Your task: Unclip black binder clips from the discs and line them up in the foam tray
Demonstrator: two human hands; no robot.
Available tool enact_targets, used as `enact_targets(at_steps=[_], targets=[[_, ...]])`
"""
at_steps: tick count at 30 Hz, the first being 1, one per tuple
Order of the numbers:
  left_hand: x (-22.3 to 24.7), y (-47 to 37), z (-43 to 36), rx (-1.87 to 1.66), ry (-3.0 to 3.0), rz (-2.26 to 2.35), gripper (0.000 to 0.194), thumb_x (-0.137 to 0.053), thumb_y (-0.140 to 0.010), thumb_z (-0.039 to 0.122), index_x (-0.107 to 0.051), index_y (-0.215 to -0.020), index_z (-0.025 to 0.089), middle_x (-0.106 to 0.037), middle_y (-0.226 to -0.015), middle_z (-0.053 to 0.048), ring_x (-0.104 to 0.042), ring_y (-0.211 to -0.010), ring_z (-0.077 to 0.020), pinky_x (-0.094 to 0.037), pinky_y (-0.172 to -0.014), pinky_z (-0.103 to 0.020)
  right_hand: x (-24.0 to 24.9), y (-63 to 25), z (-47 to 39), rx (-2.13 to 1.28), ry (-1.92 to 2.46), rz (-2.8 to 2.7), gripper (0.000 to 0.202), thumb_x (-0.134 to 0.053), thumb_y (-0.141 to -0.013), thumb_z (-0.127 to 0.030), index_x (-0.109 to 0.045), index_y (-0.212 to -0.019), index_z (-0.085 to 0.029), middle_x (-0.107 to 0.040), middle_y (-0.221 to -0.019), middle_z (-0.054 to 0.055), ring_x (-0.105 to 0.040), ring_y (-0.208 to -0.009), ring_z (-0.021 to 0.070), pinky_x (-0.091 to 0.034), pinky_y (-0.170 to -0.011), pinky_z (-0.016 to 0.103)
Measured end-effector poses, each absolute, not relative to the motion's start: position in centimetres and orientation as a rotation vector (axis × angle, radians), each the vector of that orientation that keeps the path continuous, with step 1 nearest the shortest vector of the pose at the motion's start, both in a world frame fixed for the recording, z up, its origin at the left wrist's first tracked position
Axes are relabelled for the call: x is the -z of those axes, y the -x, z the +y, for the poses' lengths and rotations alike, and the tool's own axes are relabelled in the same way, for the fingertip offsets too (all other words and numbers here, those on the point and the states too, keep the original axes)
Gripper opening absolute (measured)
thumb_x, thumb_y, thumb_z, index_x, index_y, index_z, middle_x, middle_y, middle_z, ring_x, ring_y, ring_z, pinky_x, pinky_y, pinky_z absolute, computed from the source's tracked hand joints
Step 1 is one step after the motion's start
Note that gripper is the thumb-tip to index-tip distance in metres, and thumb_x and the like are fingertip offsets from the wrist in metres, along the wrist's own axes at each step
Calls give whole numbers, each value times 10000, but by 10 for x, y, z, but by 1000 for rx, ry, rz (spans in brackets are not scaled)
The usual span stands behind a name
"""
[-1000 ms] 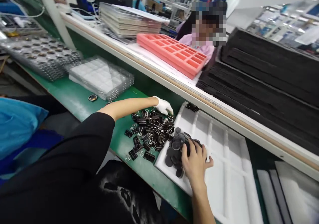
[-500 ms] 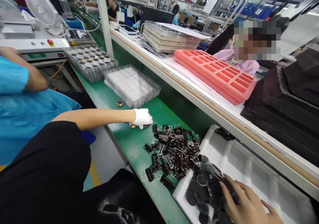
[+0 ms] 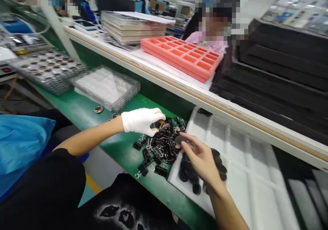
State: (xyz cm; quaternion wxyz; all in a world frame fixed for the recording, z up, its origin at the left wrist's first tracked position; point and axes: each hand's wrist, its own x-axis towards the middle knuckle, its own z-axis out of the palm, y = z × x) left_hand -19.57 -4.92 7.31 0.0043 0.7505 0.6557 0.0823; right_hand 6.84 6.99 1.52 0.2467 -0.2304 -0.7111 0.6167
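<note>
My left hand (image 3: 143, 120), in a white glove, is closed on a small round metallic part (image 3: 157, 124) with a gold and dark face. My bare right hand (image 3: 198, 153) pinches a dark round disc (image 3: 180, 140) between thumb and fingers. Both hands hover close together over a heap of black binder clips (image 3: 159, 151) on the green bench. Beneath my right hand, more black discs (image 3: 188, 173) lie in the near end of a white foam tray (image 3: 238, 185). Two more round metallic parts, one of them this part (image 3: 98, 109), rest on the bench left of my glove.
Clear plastic trays (image 3: 107, 86) with white inserts are stacked beyond my left arm, beside a stack holding rows of round parts (image 3: 48, 66). A raised shelf (image 3: 164, 76) carries a pink foam tray (image 3: 181, 54). Co-workers sit at left and across.
My left hand has lifted a round metallic part from the bench and moved right. My right hand has come up from the tray with a disc. The view has turned rightward.
</note>
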Motion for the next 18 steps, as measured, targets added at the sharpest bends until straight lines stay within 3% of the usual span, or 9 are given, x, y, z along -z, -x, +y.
enact_targets(at_steps=[8, 15, 18], targets=[[-62, 129, -2, -415, -2599, 1882, 388, -599, -877, 245, -582, -1257, 163, -683, -1210, -128, -728, -974, -268, -575, -814, -371, -13, -73, 77, -1605, 669, -1597, 244, -827, -865, -390, -758, -1044, -240, -742, -979, 48, -706, -909, 187, -602, -826, 324], [-53, 116, 12, -376, -2612, 1814, 385, -593, -921, 285, -591, -1282, 149, -685, -1231, -162, -714, -1050, -297, -564, -896, -399, -6, -72, 85, -1751, 715, -1524, 300, -857, -840, -380, -719, -1071, -245, -728, -1051, 31, -681, -804, 141, -595, -724, 274], [-55, 119, 13, -377, -2582, 1794, 498, -603, -939, 322, -542, -1406, 160, -684, -1271, -160, -700, -1097, -298, -546, -929, -397, -3, -72, 92, -1934, 700, -1472, 394, -897, -799, -377, -721, -1116, -222, -753, -967, 35, -680, -746, 138, -607, -690, 269]])
